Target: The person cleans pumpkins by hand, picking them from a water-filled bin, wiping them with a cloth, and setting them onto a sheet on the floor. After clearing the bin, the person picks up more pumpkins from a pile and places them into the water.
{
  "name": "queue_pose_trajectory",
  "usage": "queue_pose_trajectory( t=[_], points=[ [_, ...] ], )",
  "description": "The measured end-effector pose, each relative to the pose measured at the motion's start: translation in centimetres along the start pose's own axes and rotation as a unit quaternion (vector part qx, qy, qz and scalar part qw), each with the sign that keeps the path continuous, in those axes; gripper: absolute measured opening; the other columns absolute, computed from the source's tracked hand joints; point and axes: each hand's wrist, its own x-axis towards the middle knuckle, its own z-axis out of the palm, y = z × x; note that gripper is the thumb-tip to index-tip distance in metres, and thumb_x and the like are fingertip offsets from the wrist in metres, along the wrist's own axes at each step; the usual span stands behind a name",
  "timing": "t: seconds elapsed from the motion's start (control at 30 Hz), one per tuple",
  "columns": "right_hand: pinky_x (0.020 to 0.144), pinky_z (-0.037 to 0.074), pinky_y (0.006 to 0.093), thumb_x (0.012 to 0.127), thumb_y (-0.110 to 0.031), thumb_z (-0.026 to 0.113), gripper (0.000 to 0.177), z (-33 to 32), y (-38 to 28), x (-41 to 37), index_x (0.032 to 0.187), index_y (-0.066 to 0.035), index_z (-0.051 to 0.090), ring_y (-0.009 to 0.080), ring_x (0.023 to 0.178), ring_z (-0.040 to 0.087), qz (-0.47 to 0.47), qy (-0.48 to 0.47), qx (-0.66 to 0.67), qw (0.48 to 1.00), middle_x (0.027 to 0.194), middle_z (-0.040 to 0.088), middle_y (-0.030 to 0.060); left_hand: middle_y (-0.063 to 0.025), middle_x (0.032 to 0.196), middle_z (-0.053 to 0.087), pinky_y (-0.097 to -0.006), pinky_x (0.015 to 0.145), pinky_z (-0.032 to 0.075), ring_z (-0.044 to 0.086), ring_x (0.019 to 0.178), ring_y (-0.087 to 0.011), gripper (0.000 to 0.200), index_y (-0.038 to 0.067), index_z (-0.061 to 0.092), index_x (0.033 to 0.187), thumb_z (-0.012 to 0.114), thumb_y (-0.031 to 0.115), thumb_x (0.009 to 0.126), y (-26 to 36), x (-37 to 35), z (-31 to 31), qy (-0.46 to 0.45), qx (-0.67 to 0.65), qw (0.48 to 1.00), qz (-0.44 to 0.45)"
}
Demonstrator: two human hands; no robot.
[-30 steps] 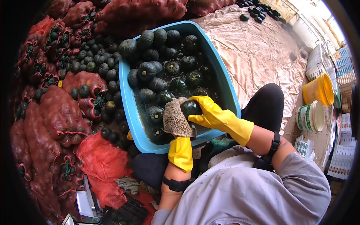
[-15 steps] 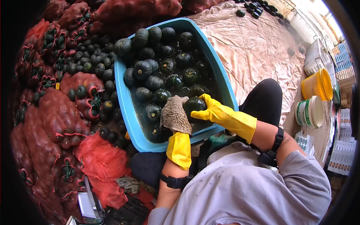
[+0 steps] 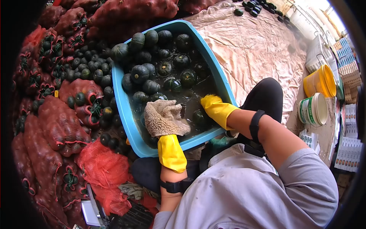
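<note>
One dark green squash (image 3: 199,116) lies low in the murky water at the near end of a blue tub (image 3: 122,105), half sunk. It is met by the right hand (image 3: 214,107), gloved in yellow and dipped into the water just beside it. The fingertips are hidden below the surface, so whether they are closed on the squash cannot be told. To the left of it, just apart, the left hand (image 3: 167,128) is covered by one brown shaggy cloth (image 3: 158,112). Only the yellow glove cuff is seen below the cloth, and the grip under it cannot be told either.

Two yellow gloves are worn, and one black strap is seen on each forearm, two in all. Upwards of fifteen more squashes (image 3: 140,72) are counted in the tub, packed at its far end and left side; those under the water cannot be counted.

Left of the tub, more than ten red mesh sacks (image 3: 61,118) of squashes are piled, with loose squashes (image 3: 87,72) lying between them. Behind and to the right of the tub a pale pink sheet (image 3: 259,49) is spread, and a small cluster of squashes (image 3: 259,7) is seen at its far edge. One black-clad knee (image 3: 267,95) is raised just right of the tub. Further right, two buckets are seen side by side: one yellow (image 3: 320,81), one white with a green label (image 3: 313,110).
</note>
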Motion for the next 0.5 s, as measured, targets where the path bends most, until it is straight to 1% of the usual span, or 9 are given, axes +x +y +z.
queue_pose_trajectory(
  t=[0.03, 0.13, 0.17, 0.23, 0.27, 0.33, 0.37, 0.47, 0.5],
  points=[
    [0.086, 0.060, 0.0499, 0.090, -0.014, 0.073, 0.041, -1.8, 0.4, -0.7, 0.130, -0.011, 0.067, 0.0364, 0.108, 0.074, -0.011, -0.019, 0.036, 0.999, 0.115, 0.076, 0.0159, -0.0036, 0.113, 0.076, -0.0355, 0.107, 0.050, 0.071, 0.110, -0.0179, 0.053, 0.013, 0.067, 0.110, 0.078, 0.048, 0.072, -0.8, 0.1, 0.6, -0.002, -0.025, 1.000, 0.003],
    [0.100, 0.057, 0.0457, 0.085, -0.008, 0.082, 0.058, -6.8, 1.5, -3.5, 0.139, -0.010, 0.063, 0.0348, 0.114, 0.072, -0.039, -0.010, 0.190, 0.981, 0.124, 0.074, 0.0156, 0.0012, 0.117, 0.075, -0.0399, 0.110, 0.046, 0.068, 0.115, -0.0198, 0.051, 0.024, 0.076, 0.104, 0.082, 0.050, 0.061, 2.9, 0.8, -2.1, -0.079, 0.180, 0.980, 0.041],
    [0.101, 0.056, 0.0440, 0.087, -0.010, 0.082, 0.058, -7.0, 2.0, -4.1, 0.141, -0.010, 0.062, 0.0317, 0.116, 0.071, -0.066, -0.026, 0.369, 0.927, 0.127, 0.073, 0.0136, 0.0015, 0.118, 0.075, -0.0408, 0.109, 0.046, 0.068, 0.116, -0.0205, 0.051, 0.025, 0.077, 0.103, 0.083, 0.050, 0.059, 6.2, 1.2, -4.5, -0.106, 0.269, 0.955, 0.071],
    [0.104, 0.054, 0.0405, 0.091, -0.015, 0.082, 0.060, -8.5, 2.8, -6.0, 0.146, -0.010, 0.058, 0.0254, 0.120, 0.069, -0.109, -0.055, 0.683, 0.720, 0.132, 0.070, 0.0096, 0.0022, 0.120, 0.075, -0.0426, 0.108, 0.047, 0.067, 0.117, -0.0220, 0.052, 0.028, 0.080, 0.102, 0.084, 0.049, 0.054, 8.2, 1.2, -5.6, -0.115, 0.371, 0.914, 0.116],
    [0.104, 0.053, 0.0395, 0.090, -0.015, 0.084, 0.059, -9.3, 2.8, -6.6, 0.143, -0.008, 0.060, 0.0244, 0.121, 0.067, -0.103, -0.068, 0.729, 0.674, 0.133, 0.069, 0.0099, 0.0035, 0.116, 0.075, -0.0427, 0.109, 0.046, 0.067, 0.116, -0.0208, 0.053, 0.026, 0.079, 0.102, 0.083, 0.052, 0.056, 0.9, 1.2, -1.2, -0.031, 0.354, 0.925, 0.136],
    [0.105, 0.051, 0.0374, 0.088, -0.016, 0.087, 0.057, -11.2, 2.6, -7.9, 0.139, -0.006, 0.064, 0.0225, 0.123, 0.065, -0.091, -0.089, 0.811, 0.570, 0.133, 0.068, 0.0105, 0.0054, 0.113, 0.074, -0.0422, 0.109, 0.046, 0.066, 0.116, -0.0197, 0.051, 0.026, 0.078, 0.101, 0.081, 0.055, 0.059, 3.2, 1.1, -1.9, -0.069, 0.302, 0.947, 0.088],
    [0.109, 0.049, 0.0382, 0.089, -0.014, 0.086, 0.065, -12.4, 2.6, -8.5, 0.146, -0.007, 0.057, 0.0240, 0.130, 0.061, -0.056, -0.116, 0.819, 0.559, 0.146, 0.059, 0.0141, 0.0063, 0.112, 0.074, -0.0420, 0.110, 0.046, 0.066, 0.115, -0.0192, 0.050, 0.025, 0.078, 0.100, 0.080, 0.056, 0.061, 4.1, 0.9, -2.0, -0.089, 0.274, 0.955, 0.064],
    [0.107, 0.052, 0.0423, 0.090, -0.018, 0.085, 0.072, -6.3, 3.6, -5.1, 0.153, -0.009, 0.049, 0.0274, 0.131, 0.060, -0.187, -0.056, 0.775, 0.602, 0.152, 0.052, 0.0160, 0.0074, 0.103, 0.072, -0.0340, 0.110, 0.042, 0.064, 0.114, -0.0139, 0.049, 0.023, 0.070, 0.097, 0.084, 0.046, 0.056, 6.1, -0.2, -2.2, -0.045, 0.040, 0.998, -0.006],
    [0.103, 0.054, 0.0428, 0.089, -0.020, 0.085, 0.069, -7.6, 2.1, -5.8, 0.150, -0.008, 0.053, 0.0282, 0.127, 0.061, -0.067, -0.073, 0.808, 0.581, 0.149, 0.053, 0.0170, 0.0078, 0.101, 0.071, -0.0313, 0.111, 0.040, 0.064, 0.113, -0.0121, 0.050, 0.023, 0.068, 0.097, 0.085, 0.043, 0.054, 6.5, -0.7, -2.4, -0.039, -0.024, 0.999, -0.024]
  ],
)
